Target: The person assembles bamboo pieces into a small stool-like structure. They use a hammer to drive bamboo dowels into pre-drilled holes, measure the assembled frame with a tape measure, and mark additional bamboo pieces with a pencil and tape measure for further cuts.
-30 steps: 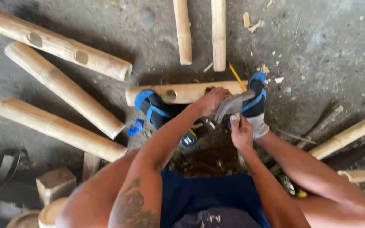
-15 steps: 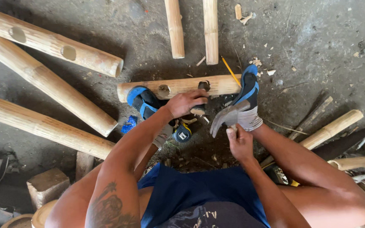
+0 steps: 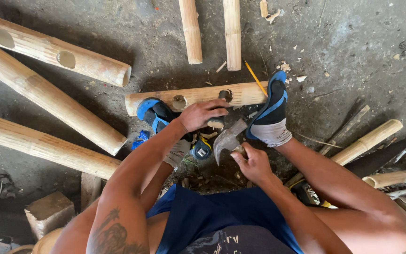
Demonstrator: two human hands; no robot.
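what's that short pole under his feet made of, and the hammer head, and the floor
Pole: looks like bare peeled wood or bamboo, pale tan, unfinished, with round holes cut in it.
Hammer head, held in the right hand: dull grey metal, worn, not shiny.
Floor: probably rough concrete or packed earth, dark grey, dusty, strewn with pale chips.

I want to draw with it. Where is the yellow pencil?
In the head view, the yellow pencil lies right of centre on the short bamboo pole, beside the blue shoe.

Our left hand (image 3: 203, 114) grips a chisel (image 3: 218, 120) at the bamboo pole (image 3: 198, 96); our right hand (image 3: 252, 164) holds a hammer (image 3: 226, 138).
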